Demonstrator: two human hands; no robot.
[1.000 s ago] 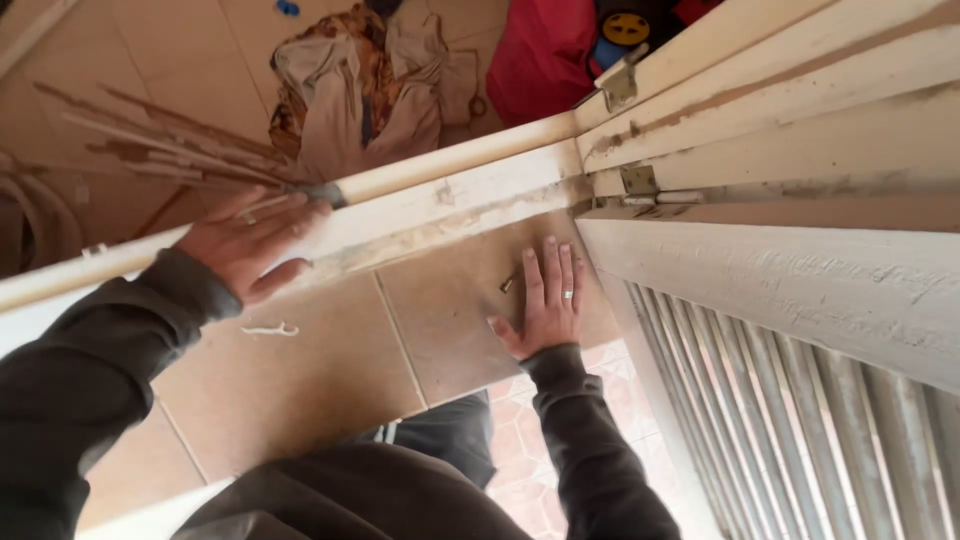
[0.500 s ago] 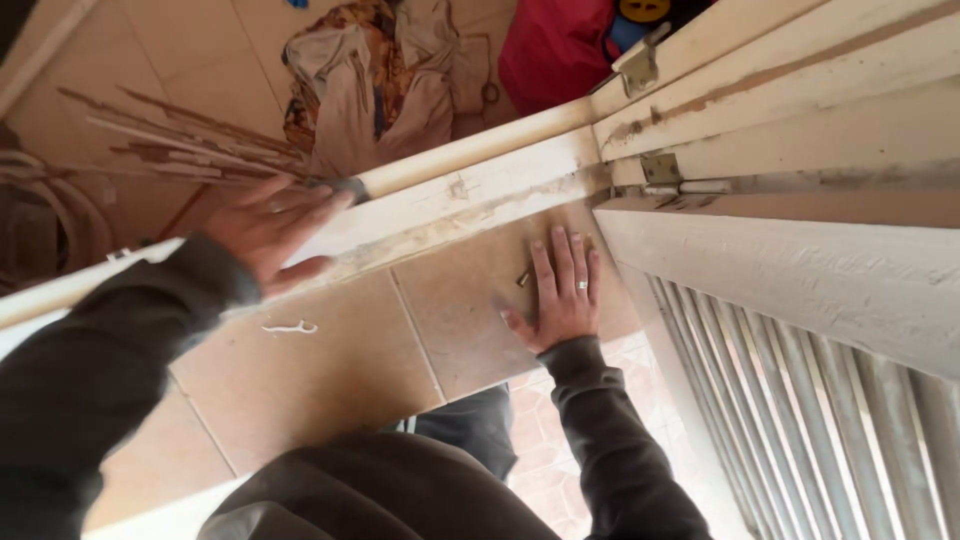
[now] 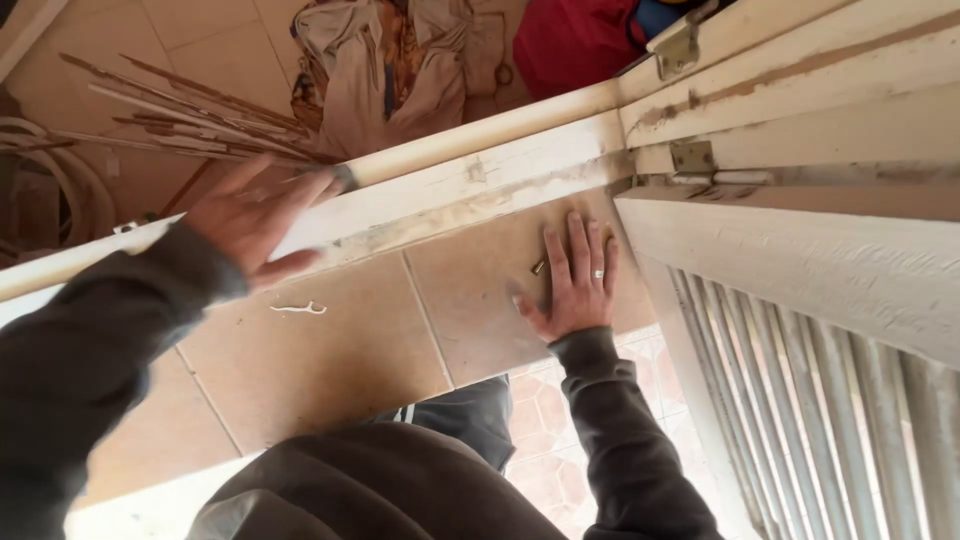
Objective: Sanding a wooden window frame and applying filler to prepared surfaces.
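Two open hands: left hand [image 3: 255, 220] flat against the door frame [image 3: 470, 190], right hand [image 3: 575, 280] flat on floor tile [image 3: 330, 350]. Risk: louvred door [image 3: 800, 330] swinging could pinch fingers.

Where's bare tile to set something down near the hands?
Free: the tan tiles between the left hand and right hand, apart from a small white scrap. Crowded: beside the right hand, where a small brass piece and the louvred door close in.

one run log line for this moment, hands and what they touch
left hand: open, against white door frame | right hand: flat on tan tile, beside small brass piece | louvred door: open at right
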